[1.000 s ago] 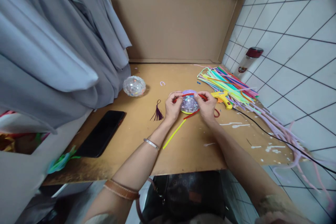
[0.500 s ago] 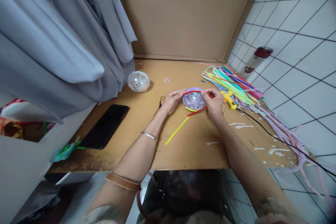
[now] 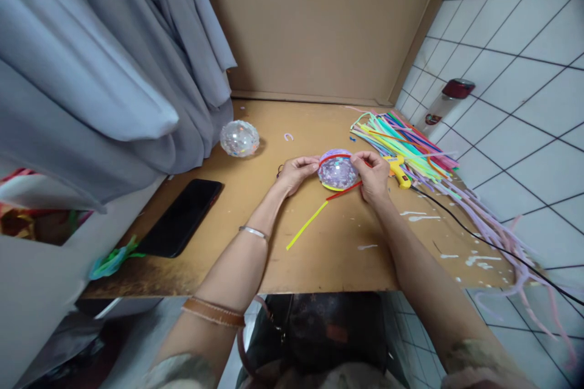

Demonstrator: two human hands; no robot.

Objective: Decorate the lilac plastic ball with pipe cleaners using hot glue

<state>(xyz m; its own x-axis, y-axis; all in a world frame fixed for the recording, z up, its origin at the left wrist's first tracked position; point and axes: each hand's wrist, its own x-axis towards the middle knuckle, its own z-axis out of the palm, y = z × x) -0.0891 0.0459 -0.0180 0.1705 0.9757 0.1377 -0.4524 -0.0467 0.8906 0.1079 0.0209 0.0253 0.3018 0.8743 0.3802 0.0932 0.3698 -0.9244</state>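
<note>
Between my hands is a clear, speckled ball (image 3: 338, 174) with a purple patch on top and a yellow band along its lower edge. A red pipe cleaner (image 3: 335, 157) curves across its upper side. My left hand (image 3: 298, 173) pinches the red pipe cleaner's left end against the ball. On the other side, my right hand (image 3: 371, 175) is closed on it, thumb touching the ball. A red length juts out below the right fingers and meets a straight yellow pipe cleaner (image 3: 306, 226) slanting toward me on the table. Some fingertips are hidden.
A second clear ball (image 3: 239, 138) sits at the back left. A black phone (image 3: 180, 217) lies at left. At right are a yellow glue gun (image 3: 400, 172) with a black cord, a bundle of coloured pipe cleaners (image 3: 406, 143), and a red-capped bottle (image 3: 449, 103) by the tiled wall.
My left hand and forearm have shifted slightly. The red pipe cleaner stays across the ball, and both hands keep their hold. The whole view has moved a little.
</note>
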